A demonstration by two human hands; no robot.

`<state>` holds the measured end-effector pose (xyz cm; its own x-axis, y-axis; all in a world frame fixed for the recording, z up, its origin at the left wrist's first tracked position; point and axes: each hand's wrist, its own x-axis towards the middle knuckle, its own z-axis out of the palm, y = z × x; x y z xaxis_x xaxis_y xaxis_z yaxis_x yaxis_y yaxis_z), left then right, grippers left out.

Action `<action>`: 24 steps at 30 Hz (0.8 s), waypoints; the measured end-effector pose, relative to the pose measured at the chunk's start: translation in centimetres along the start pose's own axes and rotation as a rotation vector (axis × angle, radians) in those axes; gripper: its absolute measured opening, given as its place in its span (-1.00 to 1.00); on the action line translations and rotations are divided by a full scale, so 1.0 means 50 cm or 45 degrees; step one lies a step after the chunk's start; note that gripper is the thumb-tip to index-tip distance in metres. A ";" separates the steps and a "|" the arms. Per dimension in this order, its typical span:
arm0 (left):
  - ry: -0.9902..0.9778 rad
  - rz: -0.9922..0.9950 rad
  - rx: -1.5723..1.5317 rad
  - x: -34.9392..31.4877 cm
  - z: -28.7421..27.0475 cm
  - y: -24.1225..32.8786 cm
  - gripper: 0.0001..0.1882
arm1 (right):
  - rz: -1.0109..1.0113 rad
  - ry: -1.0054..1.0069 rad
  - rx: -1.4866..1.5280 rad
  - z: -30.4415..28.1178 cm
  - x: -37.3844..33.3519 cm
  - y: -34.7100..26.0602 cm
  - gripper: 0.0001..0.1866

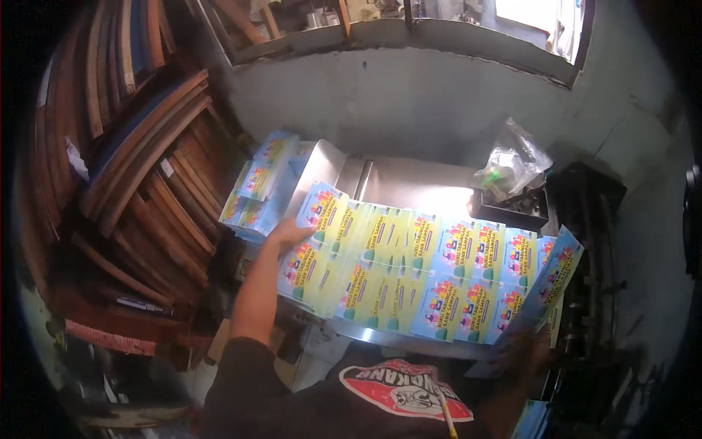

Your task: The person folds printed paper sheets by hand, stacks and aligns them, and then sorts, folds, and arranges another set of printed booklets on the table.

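Note:
A wide stack of glossy printed sheets (pixel 409 271), light blue with rows of colourful labels, lies across a shiny metal machine table (pixel 409 179). My left hand (pixel 289 235) rests on the stack's left edge, fingers spread over the sheets. My right hand (pixel 537 344) is in shadow at the lower right, under the stack's right end, where the sheets curl upward; its grip is hard to make out. A second pile of the same printed sheets (pixel 256 190) sits at the table's far left, beyond my left hand.
Many wooden frames (pixel 139 146) stand stacked along the left wall. A clear plastic bag (pixel 512 164) sits on a dark tray at the back right. A dark machine body (pixel 592 249) borders the right side. A grey wall and a window ledge (pixel 409 44) rise behind.

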<state>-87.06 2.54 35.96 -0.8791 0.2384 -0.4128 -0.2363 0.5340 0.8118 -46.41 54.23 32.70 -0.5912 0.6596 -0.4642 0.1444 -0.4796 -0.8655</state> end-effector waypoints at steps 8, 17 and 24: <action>-0.550 -0.141 -0.478 -0.019 0.192 0.068 -0.58 | -0.345 0.083 0.042 0.081 -0.092 -0.013 -0.49; -0.015 0.086 -0.202 -0.068 0.261 0.108 -0.72 | -0.372 -0.143 0.332 0.142 -0.079 -0.039 -0.51; -0.101 0.399 -0.480 -0.228 0.162 0.228 -0.61 | -0.456 -0.417 0.015 0.312 -0.075 -0.018 -0.54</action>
<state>-76.36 12.47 46.58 -0.9011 0.4093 -0.1432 -0.1119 0.0997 0.9887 -56.68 43.15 38.14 -0.8210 0.5686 -0.0524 -0.1213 -0.2634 -0.9570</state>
